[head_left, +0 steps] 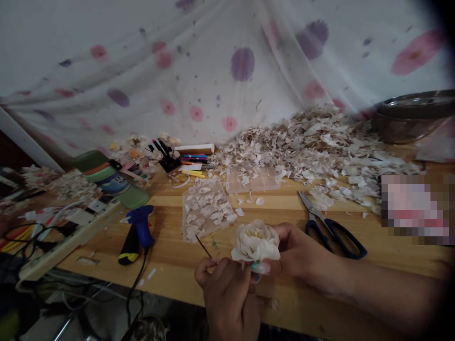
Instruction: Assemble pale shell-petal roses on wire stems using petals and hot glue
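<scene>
A white artificial flower point(255, 240) with layered petals and a yellowish centre is held above the table's front edge. My right hand point(293, 253) is closed around its right side and underside, fingertips at the base. Just below and to the left, my left hand point(231, 296) is curled shut, its fingers close under the flower. A thin dark stick point(203, 246) juts up and left from between its thumb and fingers; the lower end is hidden. Behind the flower lies a clear tray point(185, 222) scattered with loose whitish petals point(209, 203).
Blue-handled scissors point(332, 227) lie right of my hands. At left are a blue glue gun point(140, 229) with a cord, a power strip point(71, 241) and a green visor cap point(133, 196). A large flake heap point(302, 142) and a metal bowl point(408, 118) stand behind.
</scene>
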